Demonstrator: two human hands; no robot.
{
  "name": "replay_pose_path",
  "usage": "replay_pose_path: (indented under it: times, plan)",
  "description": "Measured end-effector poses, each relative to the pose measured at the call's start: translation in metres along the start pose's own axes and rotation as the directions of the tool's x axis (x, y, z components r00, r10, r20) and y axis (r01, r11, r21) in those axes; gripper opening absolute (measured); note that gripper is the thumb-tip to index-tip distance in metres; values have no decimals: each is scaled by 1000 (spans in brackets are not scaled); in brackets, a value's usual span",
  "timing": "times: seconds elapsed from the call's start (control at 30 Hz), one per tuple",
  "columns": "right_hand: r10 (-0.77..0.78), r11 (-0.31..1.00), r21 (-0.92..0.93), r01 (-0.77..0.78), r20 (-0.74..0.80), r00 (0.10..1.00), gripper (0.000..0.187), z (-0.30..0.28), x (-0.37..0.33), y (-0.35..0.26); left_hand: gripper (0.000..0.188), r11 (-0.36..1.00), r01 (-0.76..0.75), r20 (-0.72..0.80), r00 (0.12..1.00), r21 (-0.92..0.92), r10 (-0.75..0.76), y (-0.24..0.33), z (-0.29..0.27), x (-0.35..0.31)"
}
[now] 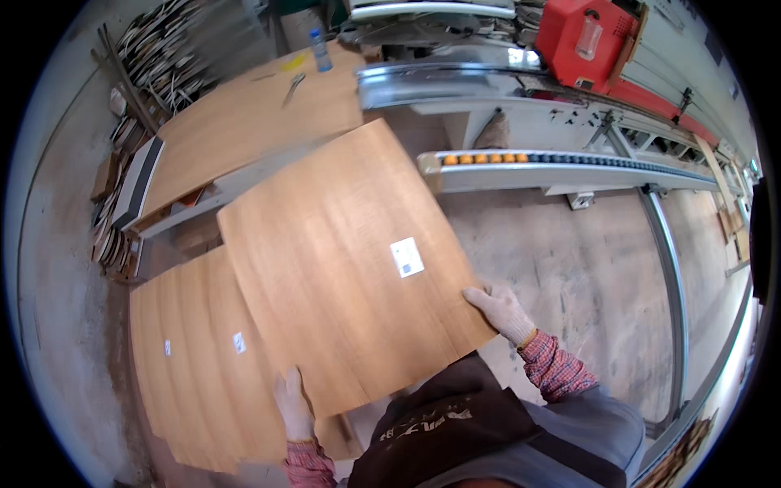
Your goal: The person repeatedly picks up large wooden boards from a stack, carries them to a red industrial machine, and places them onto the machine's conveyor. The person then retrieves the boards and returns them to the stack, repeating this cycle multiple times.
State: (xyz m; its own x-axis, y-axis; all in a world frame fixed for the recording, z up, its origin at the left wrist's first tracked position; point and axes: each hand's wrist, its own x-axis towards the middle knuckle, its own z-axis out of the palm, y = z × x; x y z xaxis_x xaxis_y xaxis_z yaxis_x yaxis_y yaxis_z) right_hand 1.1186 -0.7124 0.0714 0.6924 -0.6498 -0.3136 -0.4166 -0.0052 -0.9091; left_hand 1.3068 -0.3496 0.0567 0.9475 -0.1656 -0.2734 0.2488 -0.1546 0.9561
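Note:
A large wood-grain panel (342,252) with a white label (407,257) is held tilted in front of my body. My right hand (503,312), in a pale work glove, grips its right edge, thumb on top and the other fingers partly hidden beneath. At the near left corner my left hand (294,403), gloved the same way, closes on the edge with its thumb along the side. Below and to the left lie more wood-grain panels (191,358) bearing small white labels, partly covered by the held one.
Beyond the panel stands a wood-topped table (252,122) with a plastic bottle (320,50) and a metal tool (294,88). A roller rail (569,163) runs to the right, in front of a red machine (582,41). Scrap strips (159,57) are piled at the far left.

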Motion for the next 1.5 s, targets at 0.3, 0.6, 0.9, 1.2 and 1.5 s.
replay_pose_path:
  times: [0.3, 0.6, 0.9, 1.2, 1.5]
  plan:
    - [70, 972, 235, 10, -327, 942, 42, -202, 100, 35, 38, 994, -87, 424, 904, 60, 53, 61, 275, 104]
    - [-644, 452, -891, 46, -290, 708, 65, -262, 126, -5, 35, 966, 210, 463, 878, -152, -118, 69, 412, 111]
    - [-831, 225, -818, 529, 122, 542, 58, -176, 176, -24, 30, 977, 156, 451, 869, 144, -205, 104, 418, 124]
    - [-837, 218, -841, 495, 100, 538, 35, -182, 219, -34, 42, 878, -410, 450, 851, 248, 271, 133, 455, 221]
    - [-805, 244, -806, 540, 143, 576, 33, -190, 222, -53, 56, 975, 222, 652, 741, -12, -161, 140, 572, 255]
